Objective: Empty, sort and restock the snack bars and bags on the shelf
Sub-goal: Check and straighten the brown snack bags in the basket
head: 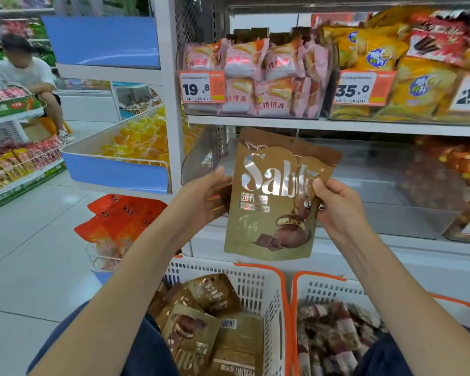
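Glossy gold pouch (pixel 272 202) pinched by both hands

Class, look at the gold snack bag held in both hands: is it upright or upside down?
Upright. The gold snack bag has its lettering reading the right way up, between the left hand and right hand.

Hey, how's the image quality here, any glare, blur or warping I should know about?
Head view: glare washes out the silver lettering on the gold bag, held by the left hand and right hand; upper-right snack bags are smeared; wide-angle warping bends the shelf edge.
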### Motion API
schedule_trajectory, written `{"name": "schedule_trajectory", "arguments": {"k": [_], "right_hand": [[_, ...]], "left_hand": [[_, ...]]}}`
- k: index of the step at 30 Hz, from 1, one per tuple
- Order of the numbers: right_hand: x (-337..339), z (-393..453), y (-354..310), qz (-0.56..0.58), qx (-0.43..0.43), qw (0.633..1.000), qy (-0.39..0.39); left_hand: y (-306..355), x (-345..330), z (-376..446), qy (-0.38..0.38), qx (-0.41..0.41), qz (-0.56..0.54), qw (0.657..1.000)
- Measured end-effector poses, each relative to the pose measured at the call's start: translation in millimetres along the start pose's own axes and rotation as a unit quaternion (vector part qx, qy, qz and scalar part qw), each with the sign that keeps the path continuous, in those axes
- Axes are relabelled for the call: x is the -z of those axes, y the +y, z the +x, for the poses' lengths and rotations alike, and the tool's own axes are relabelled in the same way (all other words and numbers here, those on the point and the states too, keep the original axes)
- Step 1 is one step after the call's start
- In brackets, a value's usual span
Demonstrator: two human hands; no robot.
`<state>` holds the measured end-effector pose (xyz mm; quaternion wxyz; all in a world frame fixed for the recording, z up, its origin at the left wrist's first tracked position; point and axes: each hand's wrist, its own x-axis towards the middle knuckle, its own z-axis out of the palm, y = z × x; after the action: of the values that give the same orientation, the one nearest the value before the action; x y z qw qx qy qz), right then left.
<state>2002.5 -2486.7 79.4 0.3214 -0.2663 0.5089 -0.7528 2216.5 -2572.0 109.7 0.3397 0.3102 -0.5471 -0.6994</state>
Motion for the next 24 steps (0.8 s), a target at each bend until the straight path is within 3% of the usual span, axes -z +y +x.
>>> {"name": "schedule_trajectory", "arguments": {"k": [3, 7, 12, 24], "right_hand": [[8.6, 4.1, -0.7, 0.025, -0.008, 0.999, 0.035], [15.9, 6.9, -0.8, 0.051, -0.033, 0.997, 0.042], [21.5, -0.4, -0.9, -0.031, -0.042, 0.998, -0.027], [22.0, -5.2, 11.1, -0.015, -0.017, 0.998, 0.050]], "left_hand": [[-2.6, -0.7, 2.0, -0.010, -0.001, 0.012, 1.000], [-10.2, -8.1, 4.9, 0.010, -0.088, 0.212, 0.973], [-11.5, -20.6, 13.4, 0.075, -0.100, 0.108, 0.986], [-21.9, -48.3, 11.8, 0.118, -0.117, 0.035, 0.986]]}}
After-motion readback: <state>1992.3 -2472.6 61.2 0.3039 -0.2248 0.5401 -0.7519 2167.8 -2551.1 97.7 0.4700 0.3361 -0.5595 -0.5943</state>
